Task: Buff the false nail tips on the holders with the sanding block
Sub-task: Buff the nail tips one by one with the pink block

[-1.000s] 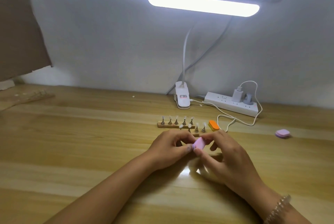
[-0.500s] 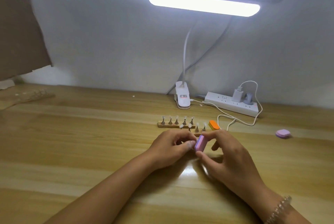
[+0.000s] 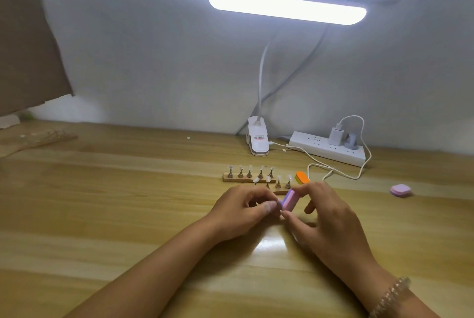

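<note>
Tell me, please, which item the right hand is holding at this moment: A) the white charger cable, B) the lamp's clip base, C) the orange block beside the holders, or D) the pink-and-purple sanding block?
D: the right hand pinches the pink-and-purple sanding block between thumb and fingers, while the orange block lies apart behind it.

On the table [image 3: 128, 215], mid-frame: two rows of nail holders [image 3: 249, 174], a block [image 3: 302, 178] just right of them. Farther right, a pad [image 3: 400, 190]. Behind, lamp clip [image 3: 258, 142] left of power strip [image 3: 327, 149].
</note>
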